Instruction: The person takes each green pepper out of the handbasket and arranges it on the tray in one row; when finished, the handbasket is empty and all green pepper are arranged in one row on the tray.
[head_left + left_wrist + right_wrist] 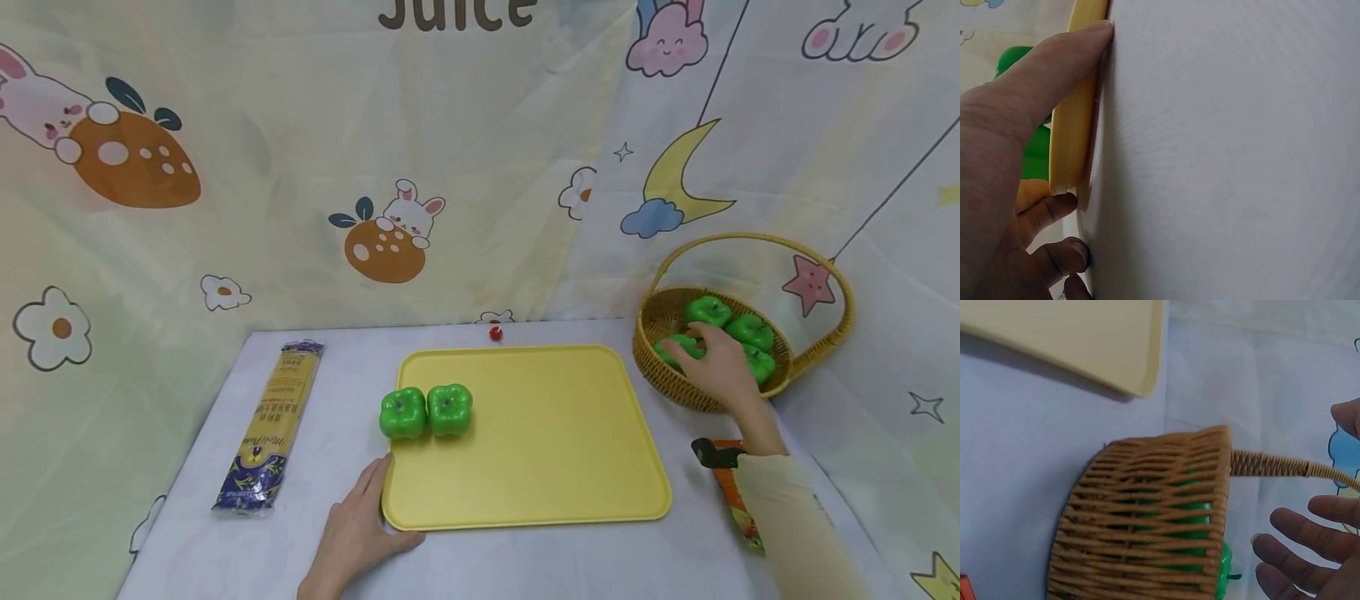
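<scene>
On the left part of the yellow tray two green bell peppers sit side by side, the outer one at the tray's edge. My left hand rests at the tray's near left corner. Its thumb lies along the front edge, and the other fingers are at the left side. At the right, a wicker basket holds several green bell peppers. My right hand is over the basket, fingers spread above the nearest pepper; the right wrist view shows them apart with nothing between them.
A long pack of spaghetti lies left of the tray. An orange packet is partly hidden under the right forearm. A small red object lies behind the tray. The basket's tall handle arches beside a printed cloth backdrop.
</scene>
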Demonstrator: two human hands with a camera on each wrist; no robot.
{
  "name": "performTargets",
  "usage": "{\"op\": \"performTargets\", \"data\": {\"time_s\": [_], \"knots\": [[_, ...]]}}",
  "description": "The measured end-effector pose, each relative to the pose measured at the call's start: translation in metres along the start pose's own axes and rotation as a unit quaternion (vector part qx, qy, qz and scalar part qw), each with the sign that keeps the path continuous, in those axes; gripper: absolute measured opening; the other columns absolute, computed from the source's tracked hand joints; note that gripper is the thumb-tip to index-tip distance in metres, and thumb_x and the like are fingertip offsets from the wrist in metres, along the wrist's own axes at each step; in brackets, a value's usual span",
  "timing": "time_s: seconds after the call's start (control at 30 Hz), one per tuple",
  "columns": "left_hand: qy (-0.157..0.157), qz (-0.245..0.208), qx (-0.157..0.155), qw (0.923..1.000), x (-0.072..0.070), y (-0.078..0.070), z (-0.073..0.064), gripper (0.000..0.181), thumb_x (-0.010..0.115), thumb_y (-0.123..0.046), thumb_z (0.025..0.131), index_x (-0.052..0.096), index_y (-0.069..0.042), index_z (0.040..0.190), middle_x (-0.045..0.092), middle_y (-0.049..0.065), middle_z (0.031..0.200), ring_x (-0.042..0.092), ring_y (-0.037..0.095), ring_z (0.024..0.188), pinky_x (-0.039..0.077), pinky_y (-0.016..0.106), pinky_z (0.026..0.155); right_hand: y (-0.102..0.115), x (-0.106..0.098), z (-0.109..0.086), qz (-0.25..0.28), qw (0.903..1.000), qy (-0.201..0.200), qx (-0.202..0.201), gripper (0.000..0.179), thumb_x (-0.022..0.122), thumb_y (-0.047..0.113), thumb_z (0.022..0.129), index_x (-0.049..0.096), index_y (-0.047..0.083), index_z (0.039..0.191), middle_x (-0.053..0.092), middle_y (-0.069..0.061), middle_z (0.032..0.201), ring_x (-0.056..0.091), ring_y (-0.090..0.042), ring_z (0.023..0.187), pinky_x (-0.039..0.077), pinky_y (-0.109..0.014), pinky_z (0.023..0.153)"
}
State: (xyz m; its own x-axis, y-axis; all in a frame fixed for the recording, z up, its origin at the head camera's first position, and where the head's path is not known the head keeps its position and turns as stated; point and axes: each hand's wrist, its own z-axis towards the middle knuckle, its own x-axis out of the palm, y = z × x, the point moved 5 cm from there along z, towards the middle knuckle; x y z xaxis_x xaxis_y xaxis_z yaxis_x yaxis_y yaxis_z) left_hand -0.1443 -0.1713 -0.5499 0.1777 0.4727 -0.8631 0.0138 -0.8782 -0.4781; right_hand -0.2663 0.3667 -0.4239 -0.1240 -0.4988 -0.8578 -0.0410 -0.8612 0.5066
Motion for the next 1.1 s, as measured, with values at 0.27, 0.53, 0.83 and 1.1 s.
{"op": "performTargets", "data": {"time_s": [0.27, 0.53, 0.83, 1.1], "knots": [[-0.001, -0.003, 0.003, 1.0, -0.001, -0.001, 0.0, 0.132, 0.087, -0.071, 0.054, 0.031, -0.013, 0.158, 0.042, 0.012, 0.158, 0.056, 0.037, 0.133, 0.052, 0.065, 0.092, -0.021, -0.004, 0.008, -0.003, 1.0, 0.004, 0.005, 0.087, 0.052, 0.058, 0.098, 0.036, -0.01, 0.148, 0.048, -0.035, 0.142, 0.051, -0.052, 0.122, 0.045, -0.07, 0.096], [0.005, 0.003, -0.005, 1.0, -0.002, -0.001, -0.001, 0.132, 0.087, -0.071, 0.053, 0.031, -0.013, 0.158, 0.042, 0.012, 0.158, 0.055, 0.038, 0.133, 0.049, 0.068, 0.095, -0.039, -0.005, 0.015, -0.038, 0.9988, 0.028, 0.012, 0.091, 0.049, 0.059, 0.099, 0.033, -0.015, 0.147, 0.04, -0.042, 0.144, 0.04, -0.062, 0.127, 0.037, -0.077, 0.101], [-0.005, 0.001, 0.003, 1.0, 0.0, -0.002, -0.001, 0.131, 0.088, -0.069, 0.054, 0.031, -0.013, 0.158, 0.042, 0.012, 0.158, 0.057, 0.036, 0.13, 0.052, 0.064, 0.091, -0.047, -0.007, 0.022, -0.07, 0.9965, 0.042, 0.02, 0.096, 0.048, 0.063, 0.097, 0.028, -0.014, 0.15, 0.029, -0.045, 0.149, 0.028, -0.066, 0.133, 0.029, -0.082, 0.102], [-0.009, 0.005, 0.006, 0.9999, 0.0, -0.001, 0.0, 0.131, 0.087, -0.07, 0.053, 0.031, -0.013, 0.158, 0.042, 0.012, 0.158, 0.059, 0.037, 0.127, 0.054, 0.063, 0.089, -0.045, -0.004, 0.024, -0.083, 0.9948, 0.059, 0.006, 0.097, 0.052, 0.063, 0.096, 0.029, -0.015, 0.149, 0.032, -0.045, 0.148, 0.03, -0.065, 0.131, 0.03, -0.081, 0.103]]}}
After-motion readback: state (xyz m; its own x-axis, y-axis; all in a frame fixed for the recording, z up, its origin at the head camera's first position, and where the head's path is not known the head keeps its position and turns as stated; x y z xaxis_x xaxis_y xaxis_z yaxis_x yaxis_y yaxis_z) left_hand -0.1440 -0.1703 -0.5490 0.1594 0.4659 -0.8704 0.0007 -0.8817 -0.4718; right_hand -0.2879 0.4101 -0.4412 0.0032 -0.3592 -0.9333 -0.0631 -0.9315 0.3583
